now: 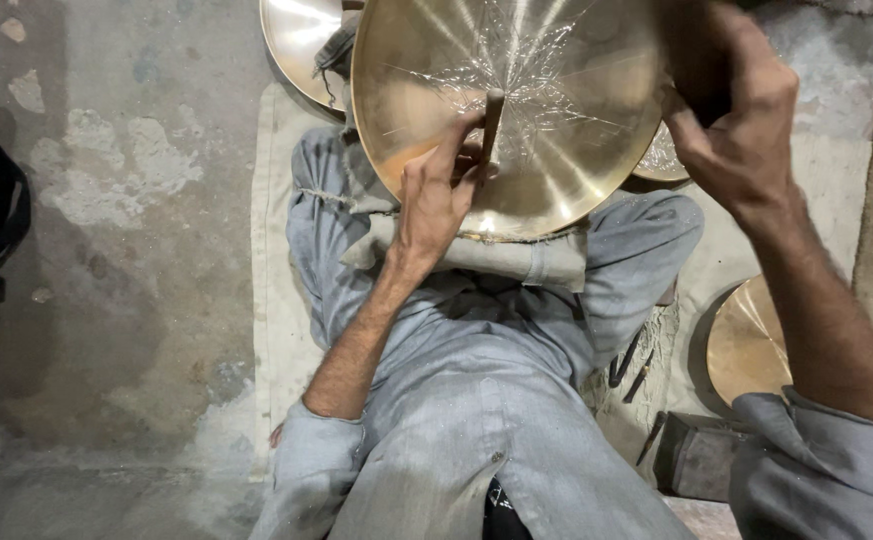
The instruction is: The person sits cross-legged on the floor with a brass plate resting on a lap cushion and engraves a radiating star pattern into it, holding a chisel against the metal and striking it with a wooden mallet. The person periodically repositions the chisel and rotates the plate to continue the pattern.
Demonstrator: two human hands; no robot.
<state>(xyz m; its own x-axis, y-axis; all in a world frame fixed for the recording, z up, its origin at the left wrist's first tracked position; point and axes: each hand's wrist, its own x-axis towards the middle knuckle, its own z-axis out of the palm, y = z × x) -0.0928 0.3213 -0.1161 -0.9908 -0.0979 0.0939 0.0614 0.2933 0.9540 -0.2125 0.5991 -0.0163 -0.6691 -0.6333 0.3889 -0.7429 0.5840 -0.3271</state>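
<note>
A large round brass plate stands tilted on my lap, its polished face marked with thin scratched lines that cross near the middle. My left hand grips a short dark metal punch, whose tip rests against the plate's face. My right hand is raised at the plate's right rim, fingers curled around a dark object that is mostly hidden. A folded grey cloth pads the plate's lower edge on my knees.
Another brass plate lies behind at the upper left, and a third brass disc lies on the floor at right. Small dark tools and a dark metal block lie by my right leg. A pale mat covers the stained concrete floor.
</note>
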